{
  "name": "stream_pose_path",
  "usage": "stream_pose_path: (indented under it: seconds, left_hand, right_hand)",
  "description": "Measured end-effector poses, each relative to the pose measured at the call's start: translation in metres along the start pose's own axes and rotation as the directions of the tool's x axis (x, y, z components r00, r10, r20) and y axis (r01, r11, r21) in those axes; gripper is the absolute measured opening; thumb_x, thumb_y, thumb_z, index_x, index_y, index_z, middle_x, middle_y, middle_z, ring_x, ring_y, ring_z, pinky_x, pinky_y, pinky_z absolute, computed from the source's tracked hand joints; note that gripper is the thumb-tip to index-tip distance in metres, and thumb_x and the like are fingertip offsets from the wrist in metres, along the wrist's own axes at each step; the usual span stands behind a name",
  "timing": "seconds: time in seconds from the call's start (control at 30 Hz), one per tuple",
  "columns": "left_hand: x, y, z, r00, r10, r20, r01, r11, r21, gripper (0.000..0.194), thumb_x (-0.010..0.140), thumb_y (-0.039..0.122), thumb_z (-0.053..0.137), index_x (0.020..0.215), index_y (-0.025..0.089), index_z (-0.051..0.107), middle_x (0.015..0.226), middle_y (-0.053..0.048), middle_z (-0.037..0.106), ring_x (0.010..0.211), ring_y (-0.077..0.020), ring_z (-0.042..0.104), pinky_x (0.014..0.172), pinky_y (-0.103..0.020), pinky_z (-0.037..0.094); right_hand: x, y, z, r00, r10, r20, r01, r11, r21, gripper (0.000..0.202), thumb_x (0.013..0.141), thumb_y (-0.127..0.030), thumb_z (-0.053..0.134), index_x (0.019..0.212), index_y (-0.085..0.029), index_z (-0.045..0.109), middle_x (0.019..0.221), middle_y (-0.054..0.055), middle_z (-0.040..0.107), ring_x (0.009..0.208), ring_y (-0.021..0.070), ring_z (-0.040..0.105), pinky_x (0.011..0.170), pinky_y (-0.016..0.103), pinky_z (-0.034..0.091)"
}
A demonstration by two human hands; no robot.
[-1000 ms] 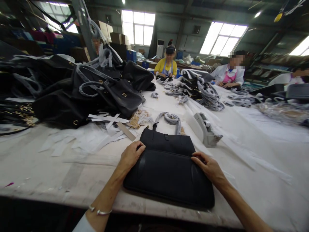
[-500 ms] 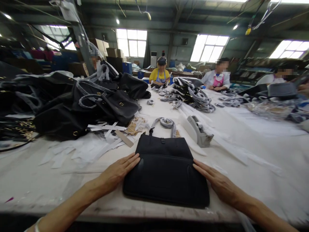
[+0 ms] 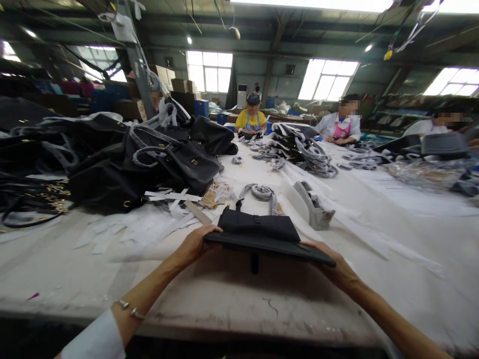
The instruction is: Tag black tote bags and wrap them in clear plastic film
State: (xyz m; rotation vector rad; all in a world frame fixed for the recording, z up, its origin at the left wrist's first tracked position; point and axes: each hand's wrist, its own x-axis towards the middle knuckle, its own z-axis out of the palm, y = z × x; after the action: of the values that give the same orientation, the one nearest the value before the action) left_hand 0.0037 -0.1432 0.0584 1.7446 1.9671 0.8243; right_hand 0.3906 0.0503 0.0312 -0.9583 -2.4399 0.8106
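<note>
A black handbag (image 3: 258,227) lies in front of me, its near flap tilted up off the table so that its edge faces me. My left hand (image 3: 200,242) grips the flap's left end, with the fingers partly hidden beneath it. At the flap's right end, my right hand (image 3: 333,262) holds on, most of its fingers behind the flap. A short dark tab hangs under the flap's middle. Behind the bag lies a coiled strap (image 3: 262,192) in grey wrapping, and a grey tape dispenser (image 3: 313,207) stands to the right of it.
Black bags (image 3: 175,159) are heaped at the left, beside white paper strips (image 3: 123,227) and tan tags (image 3: 216,193). More wrapped straps and bags (image 3: 299,144) are piled farther back on the white table (image 3: 396,294). Several people sit across it, one in a yellow top (image 3: 251,119).
The bag's near flap has lifted off the table and swung upward. Both hands have gone from lying flat on its sides to gripping its ends.
</note>
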Motion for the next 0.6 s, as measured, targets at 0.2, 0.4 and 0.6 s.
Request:
stream_pose_path:
  seconds: [0.2,0.4,0.6]
  left_hand:
    - [0.032,0.006,-0.015,0.966,-0.226,0.122,0.248,0.946,-0.211,0.052,0.077,0.057,0.057,0.108,0.017,0.065,0.094,-0.007,0.072,0.086,-0.0271,0.066,0.071,-0.032,0.053]
    - [0.068,0.001,-0.010,0.874,-0.427,0.232,0.428,0.903,0.050,0.065,0.080,0.072,0.038,0.098,0.015,0.063,0.073,-0.009,0.069,0.056,-0.0237,0.064,0.051,-0.032,0.048]
    - [0.101,-0.011,-0.004,0.906,-0.421,0.042,0.405,0.893,0.198,0.066,0.072,0.070,0.055,0.112,0.017,0.057,0.111,-0.018,0.068,0.103,-0.0350,0.063,0.085,-0.039,0.047]
  right_hand:
    - [0.023,-0.022,-0.009,0.957,0.288,0.046,-0.290,0.954,0.074,0.056,0.080,-0.067,0.046,0.077,-0.016,0.069,0.079,0.008,0.073,0.080,0.0313,0.067,0.069,0.037,0.054]
    - [0.064,-0.018,-0.013,0.921,0.336,0.197,-0.347,0.938,0.022,0.062,0.083,-0.070,0.038,0.080,-0.019,0.074,0.089,0.007,0.075,0.090,0.0305,0.068,0.085,0.037,0.051]
    - [0.096,0.008,-0.002,0.916,0.374,0.148,-0.350,0.922,-0.166,0.065,0.079,-0.074,0.039,0.057,-0.020,0.068,0.066,0.010,0.071,0.077,0.0293,0.070,0.078,0.037,0.052]
